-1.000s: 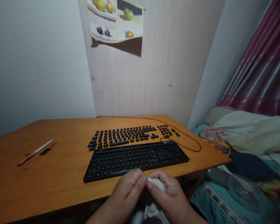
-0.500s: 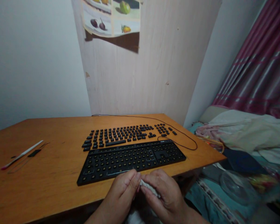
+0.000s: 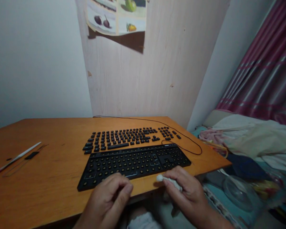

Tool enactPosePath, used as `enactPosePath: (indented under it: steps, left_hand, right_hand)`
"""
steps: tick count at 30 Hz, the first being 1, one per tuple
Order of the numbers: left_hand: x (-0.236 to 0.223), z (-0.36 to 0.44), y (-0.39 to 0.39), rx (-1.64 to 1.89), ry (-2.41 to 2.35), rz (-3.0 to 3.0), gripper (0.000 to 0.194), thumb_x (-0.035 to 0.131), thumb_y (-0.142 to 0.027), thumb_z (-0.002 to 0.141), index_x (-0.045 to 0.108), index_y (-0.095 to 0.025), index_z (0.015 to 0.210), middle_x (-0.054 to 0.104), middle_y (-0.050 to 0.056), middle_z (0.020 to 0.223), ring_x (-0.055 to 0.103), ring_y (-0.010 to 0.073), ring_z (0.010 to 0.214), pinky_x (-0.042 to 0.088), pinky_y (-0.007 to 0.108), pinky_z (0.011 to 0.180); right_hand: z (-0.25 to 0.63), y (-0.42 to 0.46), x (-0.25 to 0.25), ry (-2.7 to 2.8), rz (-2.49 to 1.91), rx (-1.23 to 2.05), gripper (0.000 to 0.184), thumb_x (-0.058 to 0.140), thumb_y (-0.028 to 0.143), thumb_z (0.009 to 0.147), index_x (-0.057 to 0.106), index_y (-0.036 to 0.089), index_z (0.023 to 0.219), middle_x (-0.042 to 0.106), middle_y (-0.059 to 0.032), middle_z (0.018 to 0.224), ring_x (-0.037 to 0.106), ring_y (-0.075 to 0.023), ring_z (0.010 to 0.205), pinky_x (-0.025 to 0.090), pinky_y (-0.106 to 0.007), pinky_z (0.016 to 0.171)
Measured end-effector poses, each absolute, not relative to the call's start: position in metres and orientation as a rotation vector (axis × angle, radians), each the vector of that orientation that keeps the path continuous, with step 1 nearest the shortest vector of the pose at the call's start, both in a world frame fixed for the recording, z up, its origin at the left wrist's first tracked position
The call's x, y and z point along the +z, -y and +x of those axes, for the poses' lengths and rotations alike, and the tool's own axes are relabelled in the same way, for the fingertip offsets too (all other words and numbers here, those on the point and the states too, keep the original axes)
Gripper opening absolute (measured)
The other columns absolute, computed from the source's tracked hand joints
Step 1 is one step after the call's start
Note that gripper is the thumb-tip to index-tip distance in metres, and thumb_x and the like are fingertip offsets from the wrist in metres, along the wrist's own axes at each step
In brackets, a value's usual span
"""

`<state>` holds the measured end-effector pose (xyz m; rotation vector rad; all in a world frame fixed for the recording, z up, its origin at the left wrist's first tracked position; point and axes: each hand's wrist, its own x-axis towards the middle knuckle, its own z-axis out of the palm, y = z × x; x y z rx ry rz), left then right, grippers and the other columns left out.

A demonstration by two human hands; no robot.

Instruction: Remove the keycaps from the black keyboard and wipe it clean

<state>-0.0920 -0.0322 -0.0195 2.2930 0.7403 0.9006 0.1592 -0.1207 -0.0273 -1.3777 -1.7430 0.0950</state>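
A black keyboard base (image 3: 133, 161) with its keycaps off lies near the table's front edge, rows of small round posts showing. Over its lower left edge is my left hand (image 3: 108, 197), fingers curled in and thumb bent toward them. I see nothing between them; the palm side is hidden. My right hand (image 3: 188, 194) pinches a wadded white cloth (image 3: 170, 182), a rounded tip of it sticking out past the fingers, just in front of the base's right part. Behind the base, loose black keycaps (image 3: 118, 145) are laid out in keyboard order.
On the left of the wooden table (image 3: 50, 187) lie a white brush-like stick (image 3: 20, 156) and a small black piece (image 3: 31, 155) with a thin wire. A black cable (image 3: 193, 140) loops at the right. Beyond the table's right edge is a cluttered bed (image 3: 243, 149).
My hands have come apart. The left moved left to the keyboard base's edge; the right moved right and up with the white cloth, whose tip now shows.
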Motion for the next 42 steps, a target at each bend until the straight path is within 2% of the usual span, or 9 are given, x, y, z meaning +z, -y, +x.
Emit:
enactPosePath:
  steps: [2, 3, 7, 9, 14, 22, 30, 42]
  left_hand:
    - [-0.021, -0.116, 0.016, 1.032, -0.901, 2.392, 0.016, 0.049, -0.036, 0.093, 0.059, -0.023, 0.093, 0.064, 0.001, 0.085, 0.062, 0.0157, 0.080, 0.048, 0.024, 0.071]
    - [-0.022, -0.128, 0.006, 1.087, -0.966, 2.459, 0.019, 0.055, -0.039, 0.090, 0.059, -0.023, 0.099, 0.065, 0.002, 0.092, 0.063, 0.0179, 0.086, 0.049, 0.026, 0.075]
    - [-0.025, -0.164, -0.032, 1.023, -1.186, 2.704, 0.061, 0.065, -0.054, 0.077, 0.049, -0.024, 0.129, 0.061, 0.009, 0.124, 0.058, 0.0291, 0.114, 0.047, 0.039, 0.097]
    - [-0.026, -0.172, -0.043, 0.910, -1.246, 2.794, 0.081, 0.066, -0.061, 0.072, 0.040, -0.024, 0.140, 0.055, 0.012, 0.136, 0.055, 0.0337, 0.121, 0.046, 0.044, 0.100]
    - [-0.031, -0.177, -0.051, 0.712, -1.313, 2.906, 0.102, 0.061, -0.070, 0.070, 0.025, -0.019, 0.150, 0.042, 0.019, 0.148, 0.046, 0.0406, 0.130, 0.044, 0.052, 0.102]
    - [-0.051, -0.178, -0.059, 0.715, -1.328, 2.901, 0.100, 0.060, -0.067, 0.072, 0.019, -0.023, 0.152, 0.046, 0.015, 0.146, 0.049, 0.0379, 0.129, 0.044, 0.049, 0.103]
    - [-0.058, -0.181, -0.062, 0.711, -1.329, 2.913, 0.102, 0.061, -0.067, 0.072, 0.013, -0.027, 0.153, 0.042, 0.012, 0.149, 0.047, 0.0366, 0.130, 0.042, 0.047, 0.104]
    - [-0.056, -0.182, -0.058, 0.722, -1.325, 2.894, 0.099, 0.063, -0.065, 0.072, 0.017, -0.028, 0.152, 0.043, 0.012, 0.149, 0.049, 0.0368, 0.128, 0.041, 0.046, 0.103]
  right_hand:
    - [0.181, 0.122, -0.025, 1.716, -1.474, 0.073, 0.013, 0.052, 0.024, 0.093, 0.065, 0.023, 0.096, 0.061, -0.0024, 0.081, 0.059, -0.0163, 0.076, 0.044, -0.027, 0.066]
    - [0.191, 0.122, -0.024, 1.708, -1.520, 0.051, 0.013, 0.052, 0.026, 0.093, 0.065, 0.023, 0.096, 0.061, -0.0028, 0.082, 0.059, -0.0167, 0.077, 0.044, -0.028, 0.067]
    - [0.223, 0.113, -0.015, 1.714, -1.664, -0.035, 0.017, 0.052, 0.031, 0.094, 0.066, 0.022, 0.094, 0.063, -0.0037, 0.085, 0.060, -0.0180, 0.080, 0.044, -0.029, 0.071]
    - [0.232, 0.105, -0.011, 1.729, -1.722, -0.067, 0.018, 0.052, 0.032, 0.093, 0.067, 0.022, 0.093, 0.063, -0.0034, 0.085, 0.060, -0.0183, 0.080, 0.044, -0.029, 0.071]
    - [0.240, 0.079, -0.011, 1.791, -1.891, -0.115, 0.018, 0.051, 0.031, 0.090, 0.067, 0.022, 0.092, 0.064, -0.0030, 0.086, 0.061, -0.0187, 0.081, 0.043, -0.029, 0.072]
    - [0.242, 0.061, -0.014, 1.863, -2.129, -0.173, 0.018, 0.050, 0.030, 0.089, 0.067, 0.022, 0.092, 0.064, -0.0033, 0.087, 0.061, -0.0191, 0.082, 0.039, -0.028, 0.070]
    - [0.221, 0.050, -0.001, 2.011, -2.079, -0.132, 0.016, 0.051, 0.025, 0.088, 0.067, 0.021, 0.088, 0.064, -0.0036, 0.086, 0.060, -0.0173, 0.080, 0.038, -0.027, 0.069]
    - [0.208, 0.064, 0.001, 2.143, -2.015, -0.041, 0.015, 0.049, 0.023, 0.088, 0.064, 0.022, 0.089, 0.061, -0.0034, 0.084, 0.060, -0.0171, 0.076, 0.040, -0.027, 0.067]
